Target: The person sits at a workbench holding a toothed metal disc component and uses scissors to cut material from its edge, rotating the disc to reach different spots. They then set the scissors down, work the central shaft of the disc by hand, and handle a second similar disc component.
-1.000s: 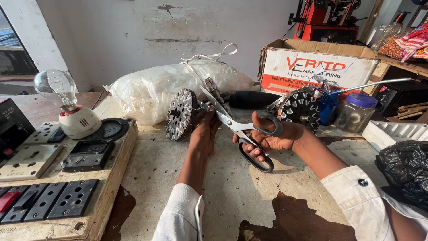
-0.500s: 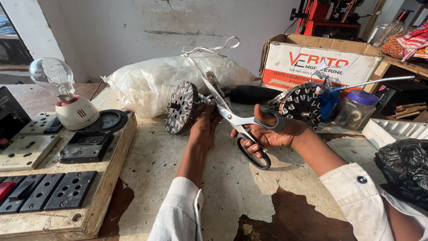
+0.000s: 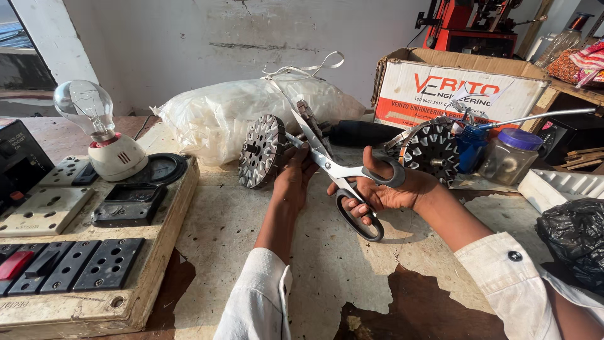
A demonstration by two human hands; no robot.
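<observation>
My right hand [image 3: 391, 192] grips the dark handles of a pair of large scissors [image 3: 340, 176], whose blades point up and left across a round metal motor core [image 3: 263, 150] standing on edge on the worn table [image 3: 251, 239]. Reaching forward, my left hand [image 3: 294, 179] holds the core's lower right side, just below the blades. A white strip [image 3: 302, 69] loops up from the blade tips over the bag behind. Both sleeves are white.
A wooden switchboard [image 3: 82, 252] with sockets, a gauge and a clear bulb [image 3: 85, 107] fills the left. A white plastic bag [image 3: 214, 116] lies behind the core. To the right stand a second core [image 3: 433, 151], a jar [image 3: 511, 154], a cardboard box [image 3: 459, 88], a white tray [image 3: 560, 189] and a black bag [image 3: 576, 236].
The view has shifted a little. Both hands stay on the core and scissors; the blades have tilted slightly steeper against the core.
</observation>
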